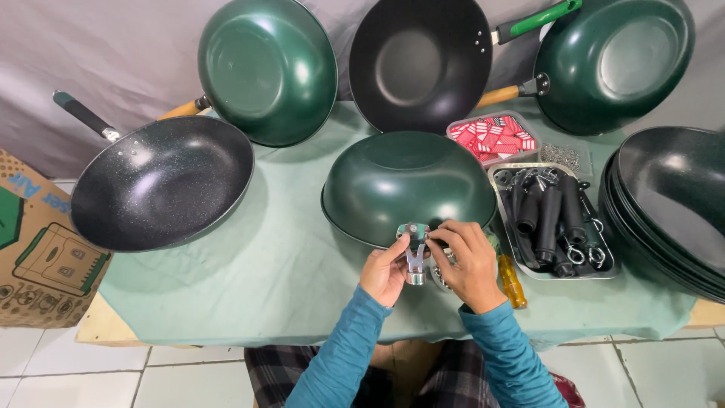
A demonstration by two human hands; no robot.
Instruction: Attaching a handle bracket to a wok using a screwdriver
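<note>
Metal handle bracket (414,253), pinched by both hands' grip

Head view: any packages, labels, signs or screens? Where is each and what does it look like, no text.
Cardboard box: on the floor at the left end of the table, brown, printed with green and blue graphics and a line drawing of an appliance.
Small labels: a pile of red-and-white rectangular tags in a clear tray, behind the upturned green wok.
No signs or screens in view.
</note>
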